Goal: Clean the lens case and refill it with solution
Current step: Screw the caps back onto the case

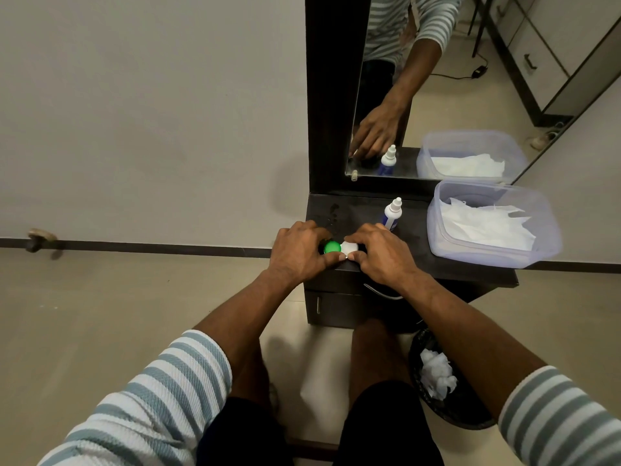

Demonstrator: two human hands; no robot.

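Now both hands, left hand [299, 252] and right hand [379, 255], held the small plastic lens case with green and white caps [339, 248], probably twisting caps next.

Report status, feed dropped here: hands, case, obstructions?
Both hands on lens case: left hand grips green side, right hand grips white side. Caps on. Solution bottle behind, clear of hands.
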